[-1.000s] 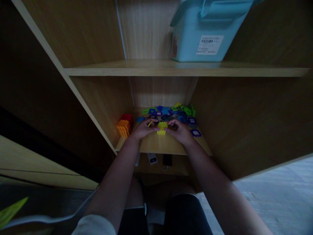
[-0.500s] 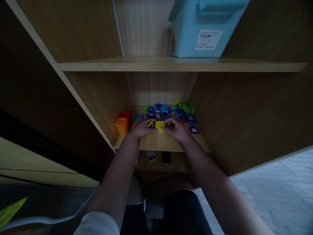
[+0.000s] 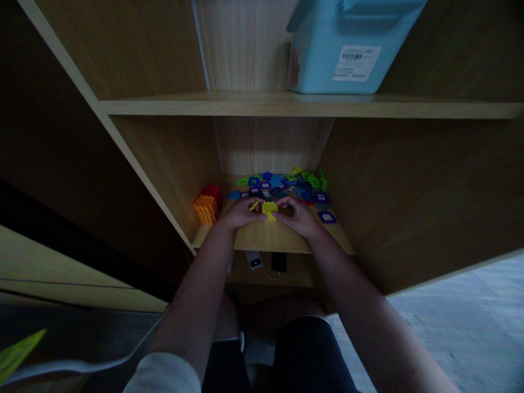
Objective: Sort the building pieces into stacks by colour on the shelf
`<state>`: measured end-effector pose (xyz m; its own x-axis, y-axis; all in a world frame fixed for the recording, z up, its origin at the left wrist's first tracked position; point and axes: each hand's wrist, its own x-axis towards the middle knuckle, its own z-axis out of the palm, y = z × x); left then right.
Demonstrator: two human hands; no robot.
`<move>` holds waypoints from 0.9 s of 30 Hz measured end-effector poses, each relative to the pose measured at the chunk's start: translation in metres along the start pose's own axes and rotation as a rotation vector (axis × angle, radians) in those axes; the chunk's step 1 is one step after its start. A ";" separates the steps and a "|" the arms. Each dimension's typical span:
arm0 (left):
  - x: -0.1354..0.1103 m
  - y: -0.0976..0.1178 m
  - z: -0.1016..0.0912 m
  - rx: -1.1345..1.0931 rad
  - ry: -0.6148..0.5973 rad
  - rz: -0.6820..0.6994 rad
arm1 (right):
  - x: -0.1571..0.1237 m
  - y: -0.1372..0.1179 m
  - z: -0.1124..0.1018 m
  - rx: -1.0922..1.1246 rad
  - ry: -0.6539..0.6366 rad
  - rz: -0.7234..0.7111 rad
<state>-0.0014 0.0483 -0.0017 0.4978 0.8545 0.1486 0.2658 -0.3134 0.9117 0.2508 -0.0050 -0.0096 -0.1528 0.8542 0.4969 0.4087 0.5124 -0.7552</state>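
Between my hands, above the lower shelf, are yellow notched plastic building tiles [image 3: 269, 209]. My left hand [image 3: 242, 213] is closed on their left edge, and another yellow tile [image 3: 254, 206] sits tilted within its fingers. From the other side, my right hand [image 3: 301, 216] pinches the right edge of the yellow tiles. Behind my hands lie loose blue and purple tiles [image 3: 276, 182], and green tiles [image 3: 313, 179] lie at the back right. Left of my left hand stand a stack of orange tiles [image 3: 206, 209] and a stack of red ones [image 3: 212, 192].
A light blue bin [image 3: 339, 54] with a label stands on the upper shelf [image 3: 245, 105]. The cabinet's side panels close in on both sides. Below the lower shelf [image 3: 266, 239] lie a white device [image 3: 254, 260] with a cable and a dark flat object [image 3: 279, 262].
The view has shifted slightly, so the cabinet sits a little further right and higher. Both hands keep their hold on the yellow tiles in nearly the same pose.
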 end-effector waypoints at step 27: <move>-0.003 0.007 -0.001 -0.013 0.014 -0.009 | -0.001 -0.001 -0.001 -0.029 -0.021 -0.004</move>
<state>-0.0020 0.0442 0.0045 0.4835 0.8631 0.1461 0.2588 -0.3004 0.9180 0.2513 -0.0066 -0.0087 -0.1727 0.8541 0.4906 0.4337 0.5131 -0.7407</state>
